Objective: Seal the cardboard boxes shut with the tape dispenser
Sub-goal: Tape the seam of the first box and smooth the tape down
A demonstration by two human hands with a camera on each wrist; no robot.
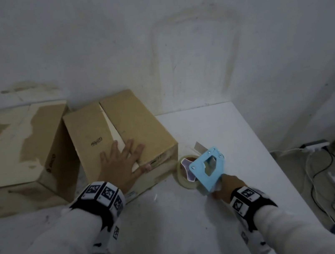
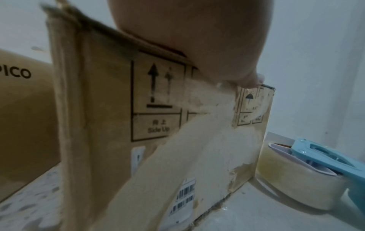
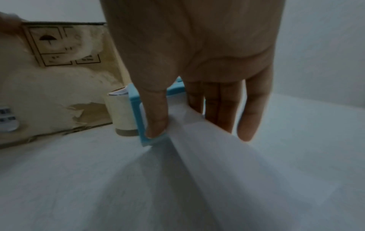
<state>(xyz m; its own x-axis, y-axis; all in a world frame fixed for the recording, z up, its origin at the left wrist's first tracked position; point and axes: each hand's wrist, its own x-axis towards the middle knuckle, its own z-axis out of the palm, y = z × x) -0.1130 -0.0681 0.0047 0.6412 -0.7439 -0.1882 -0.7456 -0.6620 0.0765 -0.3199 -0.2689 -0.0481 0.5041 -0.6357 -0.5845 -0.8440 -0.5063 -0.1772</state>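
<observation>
— While my right hand [image 1: 224,186] wraps the white handle, what do you see of the dispenser [image 1: 207,170]?

— Thumb on one side, fingers [image 3: 225,109] on the other, closed round it. The blue frame tilts up from the table [image 1: 240,137], with the tape roll [image 2: 290,176] just beside the box corner.

— And my left hand [image 1: 121,162]?

— Flat, fingers spread and straight, pressing the top flaps of the box [image 1: 121,121], across the seam. The thumb hangs over the near edge. The flaps are shut, and I cannot see any tape on the seam.

— Beyond that?

— A second box [image 1: 12,149] stands just left of it, its skin torn in pale patches. Cables [image 1: 322,168] lie on the floor at right.
</observation>
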